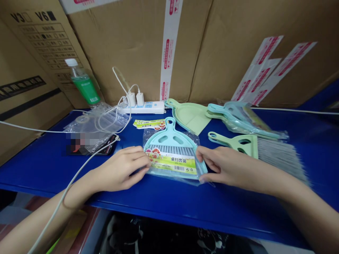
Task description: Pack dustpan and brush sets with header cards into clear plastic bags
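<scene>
A light blue dustpan and brush set (169, 138) lies flat in a clear bag in front of me, handle pointing away. Its grey bristles and a green and yellow label with mushrooms show through the plastic. My left hand (125, 168) pinches the bag's left edge, thumb and fingers drawn together. At the right edge, my right hand (221, 164) grips the set between thumb and bent fingers. To the right lies a loose green brush (243, 145) with grey bristles. Behind the bagged set is a green dustpan (188, 114).
Another bagged blue set (238, 114) lies at the back right. A white power strip (153, 107) with plugged chargers stands against cardboard boxes (137, 46). Left are crumpled plastic bags (92, 123) and a green-labelled bottle (84, 84). A white cable (79, 171) crosses my left forearm.
</scene>
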A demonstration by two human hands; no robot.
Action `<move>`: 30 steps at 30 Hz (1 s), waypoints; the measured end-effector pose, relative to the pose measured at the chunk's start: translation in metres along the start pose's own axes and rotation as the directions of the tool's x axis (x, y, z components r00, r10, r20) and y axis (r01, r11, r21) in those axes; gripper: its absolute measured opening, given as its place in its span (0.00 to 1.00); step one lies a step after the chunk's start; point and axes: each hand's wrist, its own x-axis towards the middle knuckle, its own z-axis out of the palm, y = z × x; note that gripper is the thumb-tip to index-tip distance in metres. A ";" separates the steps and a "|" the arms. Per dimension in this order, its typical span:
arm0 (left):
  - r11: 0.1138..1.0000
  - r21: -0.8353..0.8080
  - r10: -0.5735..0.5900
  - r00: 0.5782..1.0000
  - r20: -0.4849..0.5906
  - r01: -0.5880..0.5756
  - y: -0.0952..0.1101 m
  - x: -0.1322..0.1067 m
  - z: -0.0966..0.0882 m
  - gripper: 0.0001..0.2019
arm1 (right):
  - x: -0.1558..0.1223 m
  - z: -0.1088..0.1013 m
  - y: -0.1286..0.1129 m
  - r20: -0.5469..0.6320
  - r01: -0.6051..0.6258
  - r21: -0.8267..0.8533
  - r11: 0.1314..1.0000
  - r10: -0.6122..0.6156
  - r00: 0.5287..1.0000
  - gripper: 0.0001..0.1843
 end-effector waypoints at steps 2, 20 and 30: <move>1.000 0.011 -0.018 1.000 -0.001 0.018 0.000 0.000 0.000 0.11 | -0.001 0.001 0.000 -0.021 0.030 -0.034 0.999 -0.031 0.999 0.10; 0.956 -0.118 -0.266 0.963 0.042 0.269 -0.003 -0.001 0.009 0.07 | 0.003 0.011 -0.011 -0.124 0.273 0.125 0.954 -0.258 0.958 0.13; 0.895 -0.305 -0.301 0.946 0.124 0.325 -0.001 0.002 0.005 0.10 | 0.000 0.010 -0.013 -0.179 0.257 0.126 0.958 -0.233 0.956 0.12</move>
